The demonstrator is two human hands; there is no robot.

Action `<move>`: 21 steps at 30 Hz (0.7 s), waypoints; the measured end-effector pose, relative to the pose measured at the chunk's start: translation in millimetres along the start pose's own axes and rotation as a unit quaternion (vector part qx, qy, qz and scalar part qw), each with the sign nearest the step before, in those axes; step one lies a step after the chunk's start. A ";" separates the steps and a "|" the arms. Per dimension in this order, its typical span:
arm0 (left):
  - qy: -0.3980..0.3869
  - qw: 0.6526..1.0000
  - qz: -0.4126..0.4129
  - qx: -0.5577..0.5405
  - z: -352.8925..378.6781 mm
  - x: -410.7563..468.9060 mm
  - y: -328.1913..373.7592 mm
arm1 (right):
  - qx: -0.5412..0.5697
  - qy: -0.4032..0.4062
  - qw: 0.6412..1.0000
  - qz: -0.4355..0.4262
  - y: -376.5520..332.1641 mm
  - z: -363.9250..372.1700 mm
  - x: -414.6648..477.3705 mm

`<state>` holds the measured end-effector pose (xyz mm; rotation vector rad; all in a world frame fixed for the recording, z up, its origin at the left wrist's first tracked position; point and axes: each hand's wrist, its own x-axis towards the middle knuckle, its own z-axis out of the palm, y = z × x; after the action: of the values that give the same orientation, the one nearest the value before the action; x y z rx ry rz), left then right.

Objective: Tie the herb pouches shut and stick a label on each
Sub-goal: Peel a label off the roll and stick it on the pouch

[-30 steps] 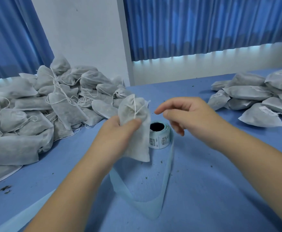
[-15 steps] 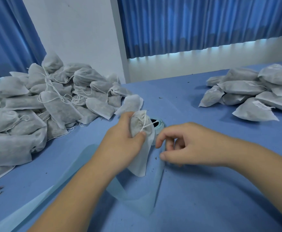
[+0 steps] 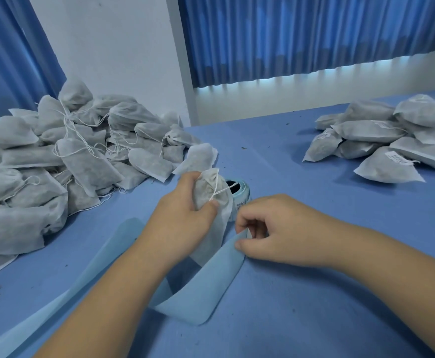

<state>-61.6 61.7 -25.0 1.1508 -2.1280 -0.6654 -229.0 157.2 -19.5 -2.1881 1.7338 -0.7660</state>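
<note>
Blue table (image 3: 322, 208) | left hand (image 3: 182, 218) fingers curled round pouch (image 3: 212, 200) | right hand (image 3: 278, 228) fingers pinching label strip (image 3: 211, 285) edge

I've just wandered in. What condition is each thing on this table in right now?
White fabric herb pouch: neck gathered by its string, gripped upright by the left hand.
Right hand: pinching the pale blue backing strip.
Roll of labels: on end, partly unwound.
Heap of pouches on the left: no labels showing.
Heap of pouches on the right: several labelled.
</note>
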 end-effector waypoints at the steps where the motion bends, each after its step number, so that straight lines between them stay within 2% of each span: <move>1: 0.000 1.000 0.003 -0.001 0.0 -0.2 0.0 | 0.004 0.001 1.000 0.003 0.1 0.5 0.1; 9: 0.027 0.999 0.010 -0.033 0.6 -2.5 3.3 | 0.099 0.013 0.994 0.050 5.9 2.8 1.6; 11: 0.042 0.996 0.007 -0.076 -1.6 -2.8 7.4 | 0.114 0.021 0.992 0.057 6.4 3.8 1.9; 13: 0.033 0.982 -0.028 -0.183 -10.2 -2.3 13.4 | 0.126 0.027 0.990 0.063 7.0 4.7 2.2; 16: -0.077 0.929 -0.047 -0.359 -33.9 -5.6 20.4 | 0.135 0.030 0.988 0.067 7.3 5.5 2.4; 19: -0.235 0.892 -0.015 -0.385 -52.8 -12.5 20.8 | 0.136 0.028 0.988 0.066 7.4 7.1 2.6; 21: -0.314 0.873 -0.003 -0.374 -55.0 -16.0 20.9 | 0.139 0.031 0.988 0.062 7.0 7.8 2.6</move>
<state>-26.5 78.4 22.0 0.5281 -1.9939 -1.8620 -230.2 151.9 -28.7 -1.8751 1.6591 -0.9865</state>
